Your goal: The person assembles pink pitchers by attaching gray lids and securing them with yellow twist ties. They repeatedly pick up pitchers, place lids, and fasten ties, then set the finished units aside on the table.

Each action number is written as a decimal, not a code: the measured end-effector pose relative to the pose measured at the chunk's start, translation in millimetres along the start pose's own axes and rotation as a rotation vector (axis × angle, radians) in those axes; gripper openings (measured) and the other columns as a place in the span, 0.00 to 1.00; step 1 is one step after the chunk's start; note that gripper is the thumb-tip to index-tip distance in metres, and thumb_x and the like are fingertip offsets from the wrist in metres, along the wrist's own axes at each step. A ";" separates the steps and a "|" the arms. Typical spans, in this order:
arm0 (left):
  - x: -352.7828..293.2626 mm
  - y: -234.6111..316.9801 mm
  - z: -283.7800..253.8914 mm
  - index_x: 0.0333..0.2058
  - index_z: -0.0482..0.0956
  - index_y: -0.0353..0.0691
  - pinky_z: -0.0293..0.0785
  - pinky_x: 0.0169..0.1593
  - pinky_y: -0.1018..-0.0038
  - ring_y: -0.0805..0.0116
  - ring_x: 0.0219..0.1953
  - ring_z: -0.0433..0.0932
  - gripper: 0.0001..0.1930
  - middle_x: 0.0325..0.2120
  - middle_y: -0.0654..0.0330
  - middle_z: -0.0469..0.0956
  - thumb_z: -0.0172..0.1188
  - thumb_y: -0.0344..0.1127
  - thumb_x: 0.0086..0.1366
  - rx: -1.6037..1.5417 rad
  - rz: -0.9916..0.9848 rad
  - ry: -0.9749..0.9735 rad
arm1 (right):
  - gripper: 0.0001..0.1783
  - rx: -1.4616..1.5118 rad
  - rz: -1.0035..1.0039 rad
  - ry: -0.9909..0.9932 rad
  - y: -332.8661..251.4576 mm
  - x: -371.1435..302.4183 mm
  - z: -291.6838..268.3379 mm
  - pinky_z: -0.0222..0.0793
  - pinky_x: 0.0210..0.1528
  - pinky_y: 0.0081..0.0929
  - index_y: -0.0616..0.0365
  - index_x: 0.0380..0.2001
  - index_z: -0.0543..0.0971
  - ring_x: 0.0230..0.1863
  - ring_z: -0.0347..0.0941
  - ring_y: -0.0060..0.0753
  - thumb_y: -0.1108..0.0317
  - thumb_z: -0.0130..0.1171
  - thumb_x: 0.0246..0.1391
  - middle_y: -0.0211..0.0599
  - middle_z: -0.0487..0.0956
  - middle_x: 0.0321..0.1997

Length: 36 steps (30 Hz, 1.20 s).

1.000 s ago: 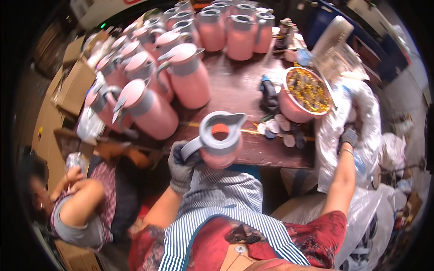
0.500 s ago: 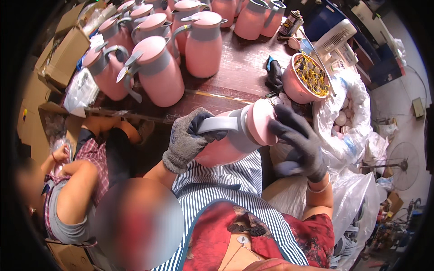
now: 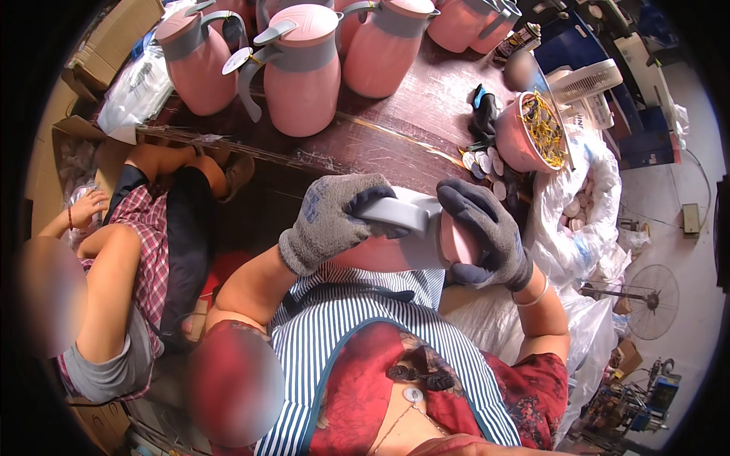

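Currently, left grey-gloved hand [image 3: 334,218] has fingers wrapped round the curved grey handle [image 3: 401,213] of a tilted pink-and-grey jug [image 3: 380,254], before the striped apron [image 3: 365,315]; right grey-gloved hand [image 3: 490,237] grips its round pink lid [image 3: 461,245]. Lid on, seating unclear; lidded pink jugs [image 3: 301,90] stand on bench [image 3: 411,125].

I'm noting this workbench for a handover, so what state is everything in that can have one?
Held pink jug: tilted sideways
Pink lid: at that jug's mouth; whether fully seated, unclear
Left hand: gloved, gripping the gray handle
Right hand: gloved, clasping the lid
Front pink jugs: upright, lidded
Pink bucket: open, filled with yellow-tied pieces
Plastic bag: open, round pieces inside
Round-caged fan: running or not, unclear
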<state>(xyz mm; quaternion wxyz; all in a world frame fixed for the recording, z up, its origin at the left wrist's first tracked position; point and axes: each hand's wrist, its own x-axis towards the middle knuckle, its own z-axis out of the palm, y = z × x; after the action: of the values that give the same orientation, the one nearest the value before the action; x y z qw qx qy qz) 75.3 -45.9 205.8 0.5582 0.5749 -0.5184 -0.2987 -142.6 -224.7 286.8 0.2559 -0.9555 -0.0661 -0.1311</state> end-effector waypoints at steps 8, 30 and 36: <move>3.8 10.9 1.0 0.38 0.84 0.38 0.80 0.43 0.65 0.55 0.36 0.84 0.21 0.33 0.53 0.82 0.77 0.29 0.41 0.258 0.208 0.121 | 0.44 0.024 0.214 0.224 -10.2 -5.5 7.6 0.65 0.67 0.45 0.68 0.65 0.69 0.64 0.71 0.58 0.54 0.69 0.49 0.56 0.75 0.62; 7.9 3.7 23.9 0.41 0.83 0.40 0.78 0.41 0.64 0.53 0.38 0.83 0.23 0.34 0.52 0.82 0.77 0.39 0.46 0.440 0.241 0.265 | 0.48 0.088 0.525 0.105 12.3 -18.1 17.2 0.53 0.74 0.44 0.64 0.74 0.54 0.73 0.60 0.57 0.47 0.61 0.62 0.58 0.63 0.73; 14.6 2.1 18.7 0.39 0.82 0.37 0.77 0.39 0.71 0.61 0.31 0.83 0.18 0.29 0.51 0.82 0.74 0.29 0.47 0.119 0.040 0.089 | 0.61 -0.356 0.065 -0.110 9.1 1.9 -33.5 0.55 0.71 0.56 0.64 0.70 0.64 0.71 0.61 0.66 0.29 0.65 0.43 0.61 0.63 0.72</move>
<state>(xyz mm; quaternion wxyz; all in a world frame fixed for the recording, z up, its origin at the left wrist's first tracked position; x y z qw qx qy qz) 61.6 -65.3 207.5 0.5513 0.6093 -0.5213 -0.2305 -146.2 -249.4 311.0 0.0828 -0.9930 -0.0248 -0.0802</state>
